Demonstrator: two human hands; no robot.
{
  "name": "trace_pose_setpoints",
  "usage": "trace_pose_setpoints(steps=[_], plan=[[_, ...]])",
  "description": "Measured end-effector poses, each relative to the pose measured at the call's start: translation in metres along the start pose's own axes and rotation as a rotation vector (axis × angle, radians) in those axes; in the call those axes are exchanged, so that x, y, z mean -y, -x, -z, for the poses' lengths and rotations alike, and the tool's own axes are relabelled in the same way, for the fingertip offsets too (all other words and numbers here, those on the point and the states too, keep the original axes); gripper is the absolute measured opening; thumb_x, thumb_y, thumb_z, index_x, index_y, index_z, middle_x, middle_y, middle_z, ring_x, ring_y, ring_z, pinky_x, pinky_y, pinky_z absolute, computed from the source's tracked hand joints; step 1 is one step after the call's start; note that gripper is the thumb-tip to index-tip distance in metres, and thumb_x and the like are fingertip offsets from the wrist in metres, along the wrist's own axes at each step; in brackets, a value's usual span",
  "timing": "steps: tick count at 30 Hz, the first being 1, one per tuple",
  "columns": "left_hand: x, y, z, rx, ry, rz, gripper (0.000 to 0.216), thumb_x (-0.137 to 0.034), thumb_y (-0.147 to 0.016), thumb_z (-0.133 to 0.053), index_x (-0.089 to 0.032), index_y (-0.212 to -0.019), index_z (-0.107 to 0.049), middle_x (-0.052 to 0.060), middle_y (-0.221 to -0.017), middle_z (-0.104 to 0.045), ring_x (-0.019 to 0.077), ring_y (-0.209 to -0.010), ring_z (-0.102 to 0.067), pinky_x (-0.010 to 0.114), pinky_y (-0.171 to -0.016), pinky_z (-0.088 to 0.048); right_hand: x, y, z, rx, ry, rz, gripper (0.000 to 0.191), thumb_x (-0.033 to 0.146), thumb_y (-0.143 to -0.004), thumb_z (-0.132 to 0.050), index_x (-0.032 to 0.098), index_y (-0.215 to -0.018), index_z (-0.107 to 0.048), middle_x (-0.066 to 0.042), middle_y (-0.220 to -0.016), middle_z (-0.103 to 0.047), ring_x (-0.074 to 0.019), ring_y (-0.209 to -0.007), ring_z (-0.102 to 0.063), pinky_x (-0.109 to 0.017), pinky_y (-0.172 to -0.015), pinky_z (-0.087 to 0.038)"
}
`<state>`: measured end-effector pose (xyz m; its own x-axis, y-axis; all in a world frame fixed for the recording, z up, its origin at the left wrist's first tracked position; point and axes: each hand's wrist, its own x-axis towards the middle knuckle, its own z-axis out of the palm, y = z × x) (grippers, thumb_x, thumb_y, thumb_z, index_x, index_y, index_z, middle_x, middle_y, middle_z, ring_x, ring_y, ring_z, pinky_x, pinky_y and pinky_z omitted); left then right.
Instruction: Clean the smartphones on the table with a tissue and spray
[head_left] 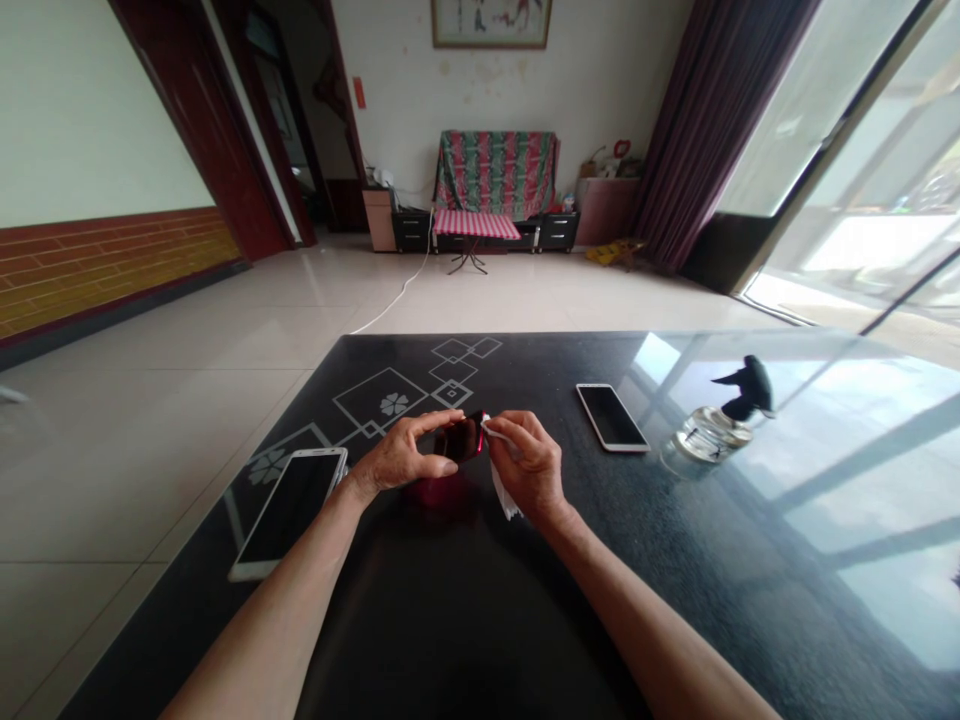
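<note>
My left hand (401,457) is closed around a dark phone with a red edge (463,438), held just above the black glass table (465,620). My right hand (527,462) pinches a white cloth (501,488) and presses it against the phone's right end; the cloth's loose end hangs down below the hand. A red glow from the phone reflects on the table beneath it.
A white phone (289,510) lies face up near the table's left edge. Another white-framed phone (612,417) lies at centre right. A small clear spray bottle with a black trigger head (721,418) stands further right. Tiled floor and a covered bench (495,185) lie beyond.
</note>
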<state>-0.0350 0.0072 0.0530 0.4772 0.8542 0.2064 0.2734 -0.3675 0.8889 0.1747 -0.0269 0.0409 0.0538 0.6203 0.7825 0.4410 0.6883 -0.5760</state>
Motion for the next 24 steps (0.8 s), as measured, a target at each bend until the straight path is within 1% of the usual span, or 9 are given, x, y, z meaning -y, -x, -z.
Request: trace_pose_setpoints(steps=[4,9,15,20,24], plan=[[-0.0006,0.0008,0.0018,-0.009,0.011,0.002,0.070,-0.025,-0.064,-0.077,-0.022,-0.131,-0.057,0.006,-0.131,-0.061,0.0301,-0.126,-0.051,0.042,-0.112,-0.034,0.0033,-0.0007,0.0017,0.055,-0.019,0.048,0.014,0.017,-0.086,-0.058,0.023,-0.093,-0.068,-0.004,-0.090,-0.064,-0.0138,-0.082,-0.063,-0.026,-0.074,-0.053],[0.0007,0.0010,0.0025,0.017,-0.001,0.004,0.069,-0.024,-0.064,-0.077,-0.022,-0.130,-0.058,0.006,-0.132,-0.060,0.0302,-0.128,-0.049,0.043,-0.113,-0.032,0.0021,-0.0013,0.0025,0.048,-0.011,0.046,0.014,0.016,-0.087,-0.057,0.022,-0.092,-0.068,-0.004,-0.089,-0.063,-0.0136,-0.081,-0.062,-0.026,-0.073,-0.052],[0.0017,0.0012,0.0037,-0.007,0.009,0.008,0.070,-0.024,-0.063,-0.077,-0.021,-0.130,-0.058,0.007,-0.133,-0.059,0.0307,-0.129,-0.049,0.043,-0.114,-0.031,0.0021,0.0009,0.0022,0.105,-0.017,0.074,0.017,0.015,-0.087,-0.055,0.023,-0.097,-0.067,-0.004,-0.094,-0.063,-0.0136,-0.083,-0.062,-0.026,-0.074,-0.052],[-0.0003,0.0010,0.0033,0.023,0.009,0.005,0.067,-0.022,-0.063,-0.076,-0.023,-0.128,-0.060,0.005,-0.132,-0.060,0.0301,-0.129,-0.049,0.042,-0.113,-0.031,0.0010,-0.0015,0.0034,0.073,0.032,0.066,0.016,0.016,-0.088,-0.055,0.023,-0.094,-0.067,-0.005,-0.090,-0.062,-0.0136,-0.082,-0.062,-0.026,-0.074,-0.052],[-0.0005,0.0013,0.0039,0.006,0.016,0.016,0.067,-0.021,-0.062,-0.077,-0.022,-0.127,-0.061,0.006,-0.132,-0.060,0.0308,-0.129,-0.048,0.043,-0.114,-0.030,0.0021,-0.0008,0.0037,0.122,0.022,0.084,0.019,0.015,-0.088,-0.053,0.024,-0.097,-0.067,-0.005,-0.094,-0.062,-0.0134,-0.083,-0.062,-0.026,-0.074,-0.052]])
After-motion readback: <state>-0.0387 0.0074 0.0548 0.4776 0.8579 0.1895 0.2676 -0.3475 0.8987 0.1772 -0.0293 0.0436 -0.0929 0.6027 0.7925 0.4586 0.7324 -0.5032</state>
